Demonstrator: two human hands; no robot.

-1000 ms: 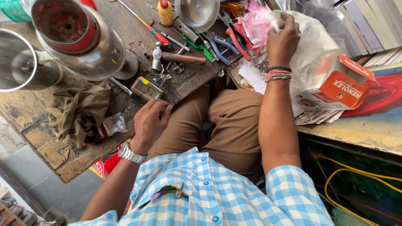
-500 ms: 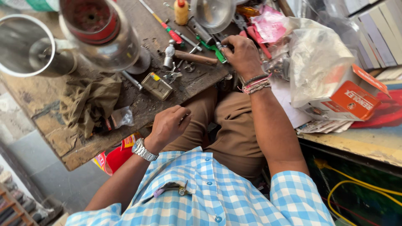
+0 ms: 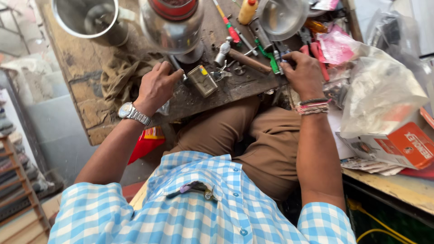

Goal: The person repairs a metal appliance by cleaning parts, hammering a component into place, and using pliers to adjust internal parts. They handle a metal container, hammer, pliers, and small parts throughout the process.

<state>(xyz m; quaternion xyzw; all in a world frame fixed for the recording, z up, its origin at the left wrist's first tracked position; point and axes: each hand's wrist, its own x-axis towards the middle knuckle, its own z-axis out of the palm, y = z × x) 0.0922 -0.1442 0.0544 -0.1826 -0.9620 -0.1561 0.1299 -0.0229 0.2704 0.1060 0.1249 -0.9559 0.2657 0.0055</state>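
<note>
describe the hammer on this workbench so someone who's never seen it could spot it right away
Start at the worn wooden workbench and find the big shiny metal jar at its far edge. Just right of the jar's base lies the hammer, between the left hand and the right hand. Unlike the slim coloured-handled tools beside it, it has a thick brown wooden handle and a stubby steel head.

Soft daylight falls evenly over my workbench [image 3: 86,90], casting only faint shadows. The steel bowl [image 3: 281,17] and jar [image 3: 172,27] catch bright glare. The white plastic bag [image 3: 379,95] looks washed out, and the edges seem slightly stretched and blurred.
</note>
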